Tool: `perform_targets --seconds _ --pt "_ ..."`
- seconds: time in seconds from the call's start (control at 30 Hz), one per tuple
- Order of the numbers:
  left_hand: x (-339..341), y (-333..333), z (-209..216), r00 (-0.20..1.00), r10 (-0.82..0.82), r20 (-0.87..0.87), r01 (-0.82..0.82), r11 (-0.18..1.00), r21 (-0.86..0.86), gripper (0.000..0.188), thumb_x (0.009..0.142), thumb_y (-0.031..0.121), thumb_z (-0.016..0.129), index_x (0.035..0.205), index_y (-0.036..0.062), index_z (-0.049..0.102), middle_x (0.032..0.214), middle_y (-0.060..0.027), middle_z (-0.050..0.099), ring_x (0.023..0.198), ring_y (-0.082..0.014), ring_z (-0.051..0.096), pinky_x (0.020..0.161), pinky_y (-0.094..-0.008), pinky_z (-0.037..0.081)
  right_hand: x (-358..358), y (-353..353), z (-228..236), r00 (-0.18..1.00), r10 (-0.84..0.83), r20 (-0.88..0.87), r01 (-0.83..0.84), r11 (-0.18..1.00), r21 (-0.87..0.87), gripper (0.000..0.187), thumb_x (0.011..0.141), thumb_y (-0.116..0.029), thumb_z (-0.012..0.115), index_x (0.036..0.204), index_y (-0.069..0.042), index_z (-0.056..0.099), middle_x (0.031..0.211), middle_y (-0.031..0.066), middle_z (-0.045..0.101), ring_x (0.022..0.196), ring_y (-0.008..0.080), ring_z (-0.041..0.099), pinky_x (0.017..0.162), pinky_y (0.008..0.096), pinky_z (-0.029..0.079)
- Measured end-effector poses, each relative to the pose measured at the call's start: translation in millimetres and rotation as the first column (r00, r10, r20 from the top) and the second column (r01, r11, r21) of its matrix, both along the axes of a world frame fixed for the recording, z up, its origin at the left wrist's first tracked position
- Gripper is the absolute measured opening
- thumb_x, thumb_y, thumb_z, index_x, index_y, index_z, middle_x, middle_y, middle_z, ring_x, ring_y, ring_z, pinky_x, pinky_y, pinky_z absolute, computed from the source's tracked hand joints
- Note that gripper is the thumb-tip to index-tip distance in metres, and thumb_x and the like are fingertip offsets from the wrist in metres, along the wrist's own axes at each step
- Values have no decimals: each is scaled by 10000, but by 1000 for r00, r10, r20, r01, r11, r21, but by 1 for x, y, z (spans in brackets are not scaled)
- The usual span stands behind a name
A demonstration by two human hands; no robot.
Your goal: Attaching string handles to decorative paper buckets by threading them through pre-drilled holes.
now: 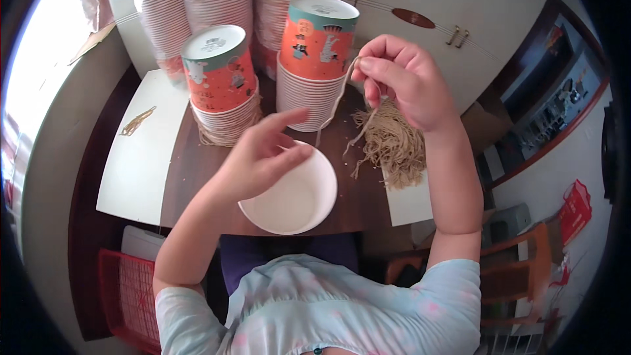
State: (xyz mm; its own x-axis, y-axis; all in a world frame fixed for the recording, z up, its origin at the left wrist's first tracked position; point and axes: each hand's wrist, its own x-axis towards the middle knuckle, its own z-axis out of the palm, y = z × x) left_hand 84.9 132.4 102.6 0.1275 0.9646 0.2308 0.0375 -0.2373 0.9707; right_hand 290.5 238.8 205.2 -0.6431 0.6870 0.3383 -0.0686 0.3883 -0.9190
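Raised at the right, my right hand [407, 82] pinches a beige cord [339, 98] between thumb and fingers, and the cord dangles toward the table. Over the rim of a white paper bucket [289, 200], my left hand [266, 158] hovers with its fingers apart, holding nothing. That bucket stands mouth up at the table's near edge. Just below my right hand lies a heap of beige cords [392, 144]. Behind the bucket, two upside-down stacks rise, topped by an orange-and-green printed bucket [219, 75] and a taller second printed bucket [320, 39]. Cords loop around the left stack's base.
Tall plastic-wrapped stacks of buckets [217, 0] stand at the back against pale cabinet doors [453, 0]. A white board [135, 171] with a small bundle of cords [138, 121] covers the table's left side. A red basket [131, 296] sits at lower left, a wooden chair [536, 269] at lower right.
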Motion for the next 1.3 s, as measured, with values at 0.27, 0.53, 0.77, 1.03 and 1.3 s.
perform_targets --seconds 0.27,0.53,0.77,1.03,1.3 --pt "4 -28 -4 994 -97 57 108 963 -248 236 960 192 570 1022 -1 689 798 -12 670 677 -47 581 610 -198 474 0 -15 -21 992 57 111 -43 992 -121 84 877 -93 575 872 -10 582 763 54 618 512 16 432 467 165 336" --pt "-9 -26 6 950 -193 -244 82 912 -402 242 956 179 547 962 -26 675 744 -17 652 635 -65 573 606 -235 488 -17 -30 -83 930 180 322 -255 945 207 788 763 -86 676 1440 -24 278 1374 158 430 1258 241 440 1080 376 331" --pt "-16 -30 7 935 -286 -210 152 858 -490 199 912 150 589 883 -22 683 720 -28 646 621 -72 572 609 -239 491 -39 -57 -104 848 452 276 -398 888 -233 534 852 -167 691 1309 -17 457 1028 88 618 880 136 612 782 294 507" --pt "-32 -37 -1 967 -249 47 231 795 -560 168 915 106 582 891 -27 681 751 -42 656 674 -74 589 629 -219 483 -37 -66 -103 937 127 324 -224 933 283 247 805 -127 715 1027 -48 644 805 79 626 651 160 590 577 301 475" --pt "-41 -40 -19 952 -189 241 290 807 -514 223 914 69 569 1098 -30 648 880 -66 692 704 -68 599 636 -205 477 -37 -64 -111 971 9 237 -126 866 484 82 782 -75 700 858 -55 673 727 82 587 645 242 588 577 334 473"
